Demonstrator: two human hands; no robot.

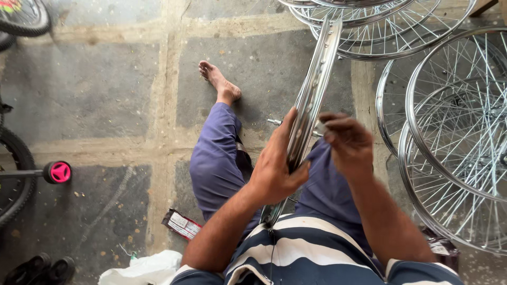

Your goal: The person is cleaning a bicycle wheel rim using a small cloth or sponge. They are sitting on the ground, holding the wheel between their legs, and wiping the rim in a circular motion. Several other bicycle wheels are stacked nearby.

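A person seated on a stone floor (90, 84) holds a bare chrome bicycle rim (311, 95) edge-on between the knees, seen from above. The left hand (274, 169) is wrapped around the rim's lower stretch, thumb hooked over the near edge and fingers curled behind the metal, forearm rising from the lower left. The right hand (346, 140) hovers just beside the rim at its right, wrist bent, fingertips drawn together as if pinching something small; what they pinch is too small to make out. A short metal axle end (274, 122) pokes out to the left of the rim, behind the left hand.

The rim's bottom disappears behind a striped navy-and-white shirt (311, 253), and its top runs into a stack of spoked wheels (454, 132) that fills the upper right and right side, several cut off by the frame. The person's outstretched leg in blue trousers (216, 158) ends in a bare foot (219, 82) on the floor.

To the left the floor lies open as far as a small pink-hubbed wheel (59, 172) and black tyres at the frame's edge. A crumpled packet (181, 224), a white bag (142, 269) and dark sandals (42, 269) lie along the bottom. On the right, the stacked wheels crowd close to the right forearm.
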